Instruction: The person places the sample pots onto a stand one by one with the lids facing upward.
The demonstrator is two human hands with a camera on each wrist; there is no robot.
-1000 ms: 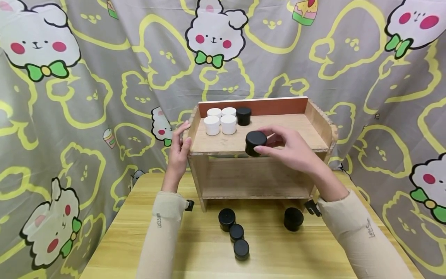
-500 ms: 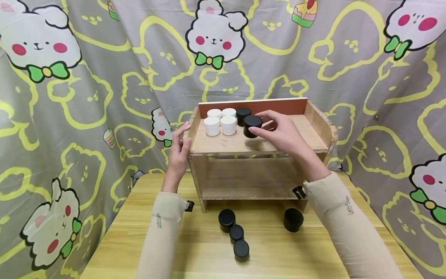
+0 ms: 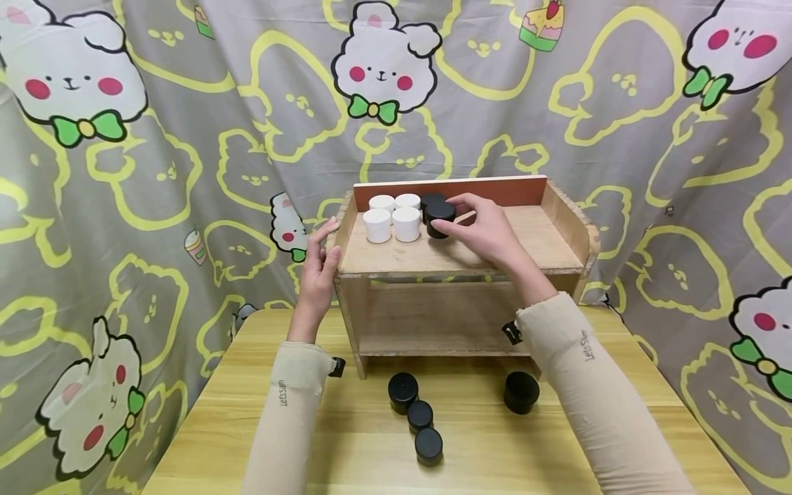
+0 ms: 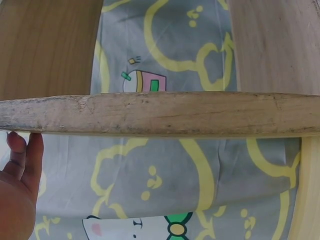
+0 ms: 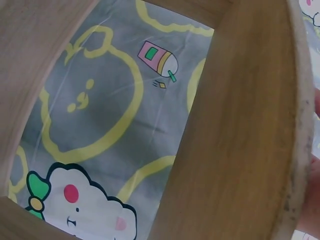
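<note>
My right hand (image 3: 489, 234) pinches a small black lidded jar (image 3: 441, 221) between thumb and fingers, over the top board of a wooden shelf (image 3: 396, 261). Directly behind that jar is another black jar (image 3: 431, 199), partly hidden. Several white jars (image 3: 406, 225) stand in two rows just to the left. Whether the pinched jar touches the board, I cannot tell. My left hand (image 3: 317, 275) rests against the shelf's left side panel, its fingers fairly straight. In the left wrist view, the left hand's fingers (image 4: 35, 160) meet the edge of a board.
On the wooden table (image 3: 223, 412) in front, three black jars stand in a slanting line, the nearest black jar (image 3: 429, 447) in front. A larger black jar (image 3: 521, 392) is at the right. Raised side panels and a red-brown back board (image 3: 513, 192) bound the shelf top.
My right hand has carried the black jar left and back, from the shelf's front edge to beside the white jars. The left hand has stayed in place.
</note>
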